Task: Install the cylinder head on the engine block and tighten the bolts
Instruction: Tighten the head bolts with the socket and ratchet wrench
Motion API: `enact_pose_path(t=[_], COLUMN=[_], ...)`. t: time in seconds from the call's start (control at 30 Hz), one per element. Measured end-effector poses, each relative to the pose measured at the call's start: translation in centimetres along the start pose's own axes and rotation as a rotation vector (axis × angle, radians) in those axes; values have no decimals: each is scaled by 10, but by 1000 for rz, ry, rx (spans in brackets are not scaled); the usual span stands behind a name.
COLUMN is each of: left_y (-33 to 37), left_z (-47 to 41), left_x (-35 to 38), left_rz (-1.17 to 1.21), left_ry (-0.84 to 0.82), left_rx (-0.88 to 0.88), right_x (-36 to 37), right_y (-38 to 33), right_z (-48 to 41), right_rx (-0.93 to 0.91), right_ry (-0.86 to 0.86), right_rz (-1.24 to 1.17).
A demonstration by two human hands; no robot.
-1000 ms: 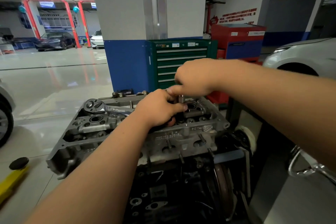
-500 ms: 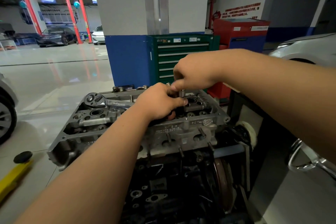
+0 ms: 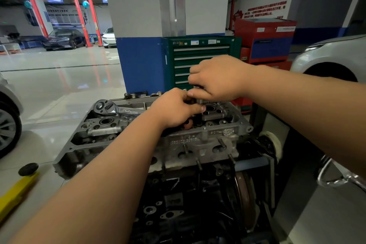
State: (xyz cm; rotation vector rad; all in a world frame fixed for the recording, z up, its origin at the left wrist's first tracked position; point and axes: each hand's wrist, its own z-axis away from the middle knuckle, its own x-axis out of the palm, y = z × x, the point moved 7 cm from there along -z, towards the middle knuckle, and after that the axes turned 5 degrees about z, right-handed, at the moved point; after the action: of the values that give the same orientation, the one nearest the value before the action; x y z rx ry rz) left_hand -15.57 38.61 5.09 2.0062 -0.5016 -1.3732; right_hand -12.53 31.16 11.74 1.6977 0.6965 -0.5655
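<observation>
A grey aluminium cylinder head (image 3: 190, 140) sits on the dark engine block (image 3: 188, 200). A chrome ratchet wrench (image 3: 111, 108) lies on top of the head at its left; my left hand (image 3: 174, 110) covers its handle end. An upright metal socket bar (image 3: 199, 101) stands in a bolt well near the head's right end. My right hand (image 3: 217, 78) pinches the top of the bar with curled fingers. My left hand curls round the bar lower down. The bolt under the bar is hidden.
A green drawer tool cabinet (image 3: 200, 61) stands behind the engine against a blue and grey pillar (image 3: 142, 61). A red cabinet (image 3: 265, 39) is at the back right. A white car (image 3: 332, 55) is on the right, a wheel (image 3: 8, 127) on the left, a yellow lift arm (image 3: 17, 190) on the floor.
The hands stay on the bar above the same well. My right hand's fingers have shifted slightly round the bar's top. The view has tilted a little.
</observation>
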Motion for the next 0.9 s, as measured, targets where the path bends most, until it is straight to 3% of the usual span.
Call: enact_pose_path(t=[0.1, 0.17, 0.23, 0.3, 0.4, 0.47, 0.53, 0.6, 0.67, 0.83, 0.9], left_y=[0, 1, 0, -1, -1, 0, 1, 1, 2, -1, 0], left_z=[0, 2, 3, 4, 4, 4, 3, 2, 2, 4, 4], left_x=[3, 2, 0, -1, -2, -1, 0, 0, 0, -1, 0], left_rz=[-37, -54, -15, 13, -34, -66, -104, -123, -79, -25, -46], left_ry=[11, 60, 91, 86, 78, 76, 83, 94, 84, 64, 60], left_rx=[12, 31, 40, 27, 28, 32, 23, 5, -7, -8, 3], right_x=[1, 9, 14, 9, -5, -6, 2, 17, 21, -11, -11], right_y=[-2, 5, 6, 4, -1, -6, 0, 6, 0, -5, -8], right_z=[-4, -12, -17, -21, -10, -4, -9, -15, -21, -13, -6], right_rx=[117, 378, 495, 388, 44, -33, 155, 437, 470, 50, -34], right_ry=[16, -127, -260, -178, -33, -17, -88, -358, -489, -112, -60], right_rz=[43, 39, 103, 107, 68, 99, 73, 22, 36, 19, 76])
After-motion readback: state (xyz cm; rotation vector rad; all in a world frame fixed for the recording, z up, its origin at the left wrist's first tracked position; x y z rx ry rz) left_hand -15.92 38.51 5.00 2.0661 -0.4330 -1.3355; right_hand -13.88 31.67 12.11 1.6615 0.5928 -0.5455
